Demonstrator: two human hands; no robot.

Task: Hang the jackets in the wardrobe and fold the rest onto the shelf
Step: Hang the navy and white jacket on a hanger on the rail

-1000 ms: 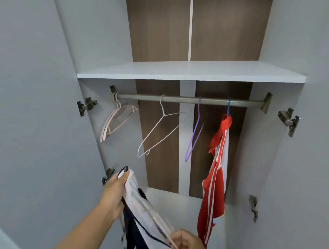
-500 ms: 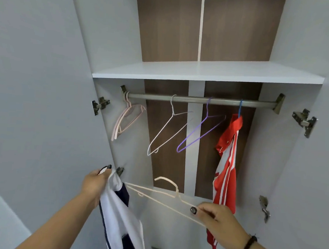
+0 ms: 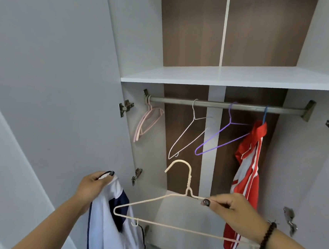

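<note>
Now cream hanger (image 3: 173,214) pinched in right hand (image 3: 235,211), hook up, bar crosswise; left hand (image 3: 92,186) fingers around jacket (image 3: 105,226).

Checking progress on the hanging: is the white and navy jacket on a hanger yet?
Not yet. The left hand grips the white and navy jacket; the right hand holds the bare cream hanger beside it.

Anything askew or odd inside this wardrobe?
The white hanger and purple hanger on the rail hang tilted, not level. The red jacket droops bunched on its hanger. Nothing looks damaged.
</note>
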